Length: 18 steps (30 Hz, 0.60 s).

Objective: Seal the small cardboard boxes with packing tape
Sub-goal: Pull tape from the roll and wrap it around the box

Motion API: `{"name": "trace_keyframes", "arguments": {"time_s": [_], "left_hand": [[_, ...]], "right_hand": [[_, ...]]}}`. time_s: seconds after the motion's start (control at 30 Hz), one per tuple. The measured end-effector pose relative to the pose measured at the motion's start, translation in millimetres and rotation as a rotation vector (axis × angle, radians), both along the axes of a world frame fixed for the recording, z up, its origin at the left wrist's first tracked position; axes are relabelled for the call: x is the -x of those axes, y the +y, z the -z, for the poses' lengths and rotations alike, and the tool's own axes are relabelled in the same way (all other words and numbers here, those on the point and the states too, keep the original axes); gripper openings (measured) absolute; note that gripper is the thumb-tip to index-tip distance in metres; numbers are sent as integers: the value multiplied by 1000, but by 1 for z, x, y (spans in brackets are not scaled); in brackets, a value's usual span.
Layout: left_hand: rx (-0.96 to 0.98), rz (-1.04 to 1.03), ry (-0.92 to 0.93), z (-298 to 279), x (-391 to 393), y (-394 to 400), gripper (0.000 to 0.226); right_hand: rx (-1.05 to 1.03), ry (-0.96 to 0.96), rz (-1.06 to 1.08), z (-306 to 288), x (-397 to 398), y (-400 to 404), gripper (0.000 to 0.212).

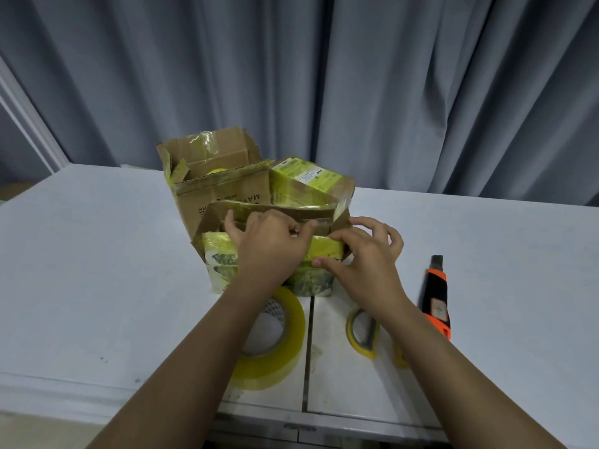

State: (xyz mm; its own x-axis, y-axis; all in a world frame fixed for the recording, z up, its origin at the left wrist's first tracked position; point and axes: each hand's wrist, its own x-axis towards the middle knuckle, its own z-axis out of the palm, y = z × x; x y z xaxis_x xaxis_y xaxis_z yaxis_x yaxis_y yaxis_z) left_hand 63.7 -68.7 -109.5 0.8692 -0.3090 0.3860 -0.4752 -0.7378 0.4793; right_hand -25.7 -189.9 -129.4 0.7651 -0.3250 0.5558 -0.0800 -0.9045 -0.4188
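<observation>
Taking the small cardboard box at the middle of the desk as reference: nearest to you, in front of the box, a roll of yellowish packing tape lies flat, partly under your left forearm. To the right of the roll, also in front of the box, a pair of yellow-handled scissors lies partly hidden beneath your right forearm, and further right an orange and black utility knife rests on the desk, apart from the box. The box itself stands wrapped in yellow tape over green print, its brown flaps raised. Your left hand lies over its top, fingers curled and pinching at the flap edge near the centre; what exactly sits between the fingertips cannot be told. Your right hand holds the box's right corner, thumb pressed to the near face, forefinger on the top edge, remaining fingers loosely spread. Behind the box, touching it, stands an open larger carton, with a taped parcel bearing a label beside it. A grey curtain hangs beyond.
</observation>
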Motion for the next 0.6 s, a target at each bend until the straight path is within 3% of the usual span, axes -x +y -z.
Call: {"name": "trace_keyframes", "arguments": {"time_s": [0.33, 0.6], "left_hand": [[113, -43, -3, -6, -1, 8, 58], [313, -2, -22, -14, -10, 16, 46]], "right_hand": [[6, -33, 19, 0, -1, 3, 35], [22, -52, 5, -1, 3, 4, 32]]}}
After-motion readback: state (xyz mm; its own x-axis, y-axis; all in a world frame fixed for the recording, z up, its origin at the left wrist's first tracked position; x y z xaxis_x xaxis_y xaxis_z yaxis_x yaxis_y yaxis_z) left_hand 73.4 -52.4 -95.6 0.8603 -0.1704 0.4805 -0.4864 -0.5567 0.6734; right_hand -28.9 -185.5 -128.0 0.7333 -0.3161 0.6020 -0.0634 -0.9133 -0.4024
